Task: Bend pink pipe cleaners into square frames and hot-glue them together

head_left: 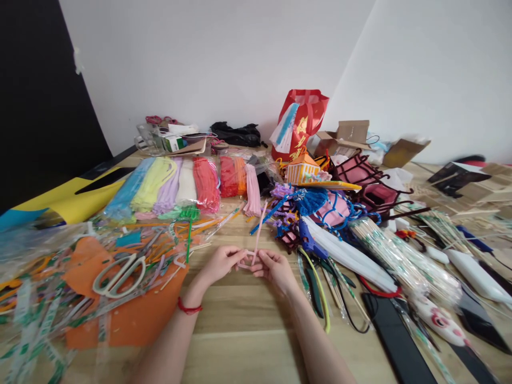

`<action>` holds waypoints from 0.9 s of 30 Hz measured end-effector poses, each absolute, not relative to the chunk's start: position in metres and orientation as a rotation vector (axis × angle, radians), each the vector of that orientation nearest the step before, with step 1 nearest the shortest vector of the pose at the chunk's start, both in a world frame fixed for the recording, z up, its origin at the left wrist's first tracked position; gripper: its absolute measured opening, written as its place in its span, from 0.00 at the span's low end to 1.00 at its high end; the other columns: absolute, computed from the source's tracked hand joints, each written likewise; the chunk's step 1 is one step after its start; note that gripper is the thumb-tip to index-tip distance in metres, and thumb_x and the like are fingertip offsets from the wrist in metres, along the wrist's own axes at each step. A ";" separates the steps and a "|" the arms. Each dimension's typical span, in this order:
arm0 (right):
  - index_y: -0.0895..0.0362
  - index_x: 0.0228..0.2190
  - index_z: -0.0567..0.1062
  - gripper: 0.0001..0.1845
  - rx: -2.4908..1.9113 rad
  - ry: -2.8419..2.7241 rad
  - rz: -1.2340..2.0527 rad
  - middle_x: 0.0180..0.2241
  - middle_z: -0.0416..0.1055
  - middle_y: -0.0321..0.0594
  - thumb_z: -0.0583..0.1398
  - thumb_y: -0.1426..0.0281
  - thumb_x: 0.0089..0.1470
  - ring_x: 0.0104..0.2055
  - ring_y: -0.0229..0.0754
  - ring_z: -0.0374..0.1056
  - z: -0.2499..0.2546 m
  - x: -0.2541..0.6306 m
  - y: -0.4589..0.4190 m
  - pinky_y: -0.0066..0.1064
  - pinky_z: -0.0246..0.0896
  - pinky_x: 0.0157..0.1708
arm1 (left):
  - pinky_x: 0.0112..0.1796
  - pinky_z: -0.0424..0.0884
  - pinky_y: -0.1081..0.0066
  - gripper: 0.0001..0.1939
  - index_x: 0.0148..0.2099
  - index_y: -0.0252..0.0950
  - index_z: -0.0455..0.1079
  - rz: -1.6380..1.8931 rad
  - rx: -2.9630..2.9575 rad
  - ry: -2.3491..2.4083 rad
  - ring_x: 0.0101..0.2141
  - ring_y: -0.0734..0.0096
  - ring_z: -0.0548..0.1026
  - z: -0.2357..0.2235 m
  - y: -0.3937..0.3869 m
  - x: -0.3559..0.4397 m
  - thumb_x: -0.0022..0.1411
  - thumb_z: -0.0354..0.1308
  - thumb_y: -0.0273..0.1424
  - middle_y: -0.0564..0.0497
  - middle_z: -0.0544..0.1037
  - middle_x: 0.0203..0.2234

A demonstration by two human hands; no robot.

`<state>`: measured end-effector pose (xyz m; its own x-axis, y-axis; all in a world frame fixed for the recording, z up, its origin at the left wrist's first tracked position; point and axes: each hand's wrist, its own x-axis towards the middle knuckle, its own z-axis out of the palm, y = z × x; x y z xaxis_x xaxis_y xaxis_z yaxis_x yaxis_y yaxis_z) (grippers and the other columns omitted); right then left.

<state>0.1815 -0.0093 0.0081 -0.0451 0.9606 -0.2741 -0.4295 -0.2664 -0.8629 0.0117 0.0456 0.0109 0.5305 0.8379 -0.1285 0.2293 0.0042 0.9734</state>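
A pink pipe cleaner [261, 228] is held up over the middle of the wooden table [240, 341]. Its lower part is bent into a small shape between my fingertips, and a long straight end points up and away. My left hand [221, 265] pinches the bent part from the left, with a red cord bracelet on that wrist. My right hand [276, 269] has thumb and fingers closed on the same pipe cleaner from the right. Beyond them lies a bundle of pink pipe cleaners [252, 190].
Scissors [120, 276] lie on orange sheets [128, 320] among scraps at left. Bundles of coloured pipe cleaners [154, 186] line the back. A blue glue gun [312, 241], pipe-cleaner lanterns [356, 170], bagged wooden sticks [400, 261] and a black phone-like slab [396, 336] crowd the right.
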 end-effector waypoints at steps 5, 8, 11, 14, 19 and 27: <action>0.63 0.31 0.77 0.20 -1.083 -0.712 1.545 0.28 0.77 0.46 0.70 0.61 0.39 0.22 0.37 0.72 0.005 0.179 -0.009 0.22 0.67 0.19 | 0.16 0.55 0.78 0.19 0.29 0.31 0.73 0.628 1.482 0.972 0.16 0.79 0.62 0.012 0.046 0.012 0.56 0.55 0.45 0.55 0.70 0.16; 0.63 0.30 0.75 0.19 -1.086 -0.702 1.501 0.26 0.77 0.44 0.70 0.63 0.38 0.21 0.36 0.71 0.004 0.178 -0.009 0.21 0.65 0.17 | 0.16 0.58 0.79 0.18 0.29 0.32 0.71 0.621 1.429 0.969 0.17 0.78 0.65 0.014 0.044 0.014 0.55 0.56 0.44 0.55 0.70 0.16; 0.61 0.30 0.74 0.19 -1.067 -0.699 1.451 0.25 0.76 0.40 0.70 0.63 0.38 0.21 0.35 0.70 0.005 0.177 -0.010 0.21 0.65 0.17 | 0.17 0.63 0.78 0.18 0.31 0.32 0.71 0.612 1.363 0.960 0.19 0.75 0.71 0.015 0.041 0.016 0.54 0.57 0.44 0.53 0.73 0.20; 0.59 0.31 0.73 0.18 -1.042 -0.713 1.407 0.25 0.75 0.38 0.70 0.64 0.39 0.21 0.34 0.69 0.006 0.176 -0.010 0.22 0.65 0.18 | 0.18 0.67 0.77 0.18 0.34 0.31 0.72 0.603 1.309 0.947 0.21 0.72 0.74 0.016 0.041 0.016 0.54 0.57 0.43 0.52 0.74 0.22; 0.58 0.31 0.71 0.16 -0.980 -0.780 1.392 0.24 0.74 0.36 0.68 0.64 0.42 0.21 0.34 0.68 0.007 0.174 -0.012 0.22 0.65 0.18 | 0.20 0.69 0.76 0.17 0.35 0.31 0.73 0.632 1.248 0.934 0.21 0.72 0.75 0.017 0.041 0.015 0.53 0.59 0.42 0.51 0.74 0.22; 0.60 0.34 0.73 0.12 -0.686 -0.523 1.808 0.32 0.73 0.36 0.67 0.70 0.46 0.19 0.25 0.63 0.015 0.179 -0.016 0.14 0.60 0.15 | 0.19 0.64 0.78 0.17 0.32 0.31 0.74 0.688 1.149 0.856 0.19 0.76 0.69 0.020 0.043 0.013 0.51 0.63 0.42 0.52 0.74 0.20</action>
